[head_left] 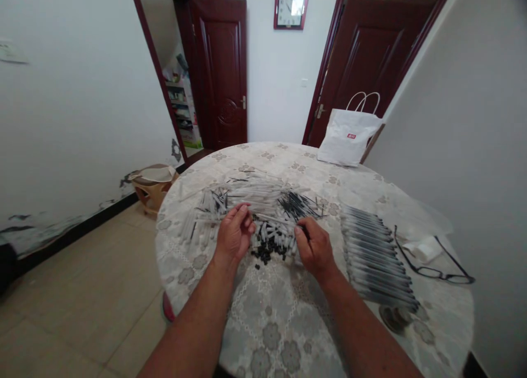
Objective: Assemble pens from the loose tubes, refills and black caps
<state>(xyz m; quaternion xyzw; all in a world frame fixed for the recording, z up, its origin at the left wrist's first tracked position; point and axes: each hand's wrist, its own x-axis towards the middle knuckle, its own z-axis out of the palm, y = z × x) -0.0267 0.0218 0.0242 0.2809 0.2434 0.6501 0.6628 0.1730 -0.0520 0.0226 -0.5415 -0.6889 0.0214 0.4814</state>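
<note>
My left hand (236,229) is closed in a pinch above the pile of pen parts; what sits between thumb and forefinger is too small to make out. My right hand (315,247) grips the end of a thin pale pen refill (276,218), which points across toward the left hand. Below and between the hands lie short white pieces (282,236) and small black plugs (267,250). Behind them is a heap of white pen barrels (257,194), with dark thin refills (298,205) at its right. More white tubes (195,227) lie left of my left hand.
A row of dark-cored pens (376,254) lies to the right. Near it are eyeglasses (447,276), a white roll (428,249) and a small round object (395,317). A white paper bag (349,139) stands at the back of the round table (267,306).
</note>
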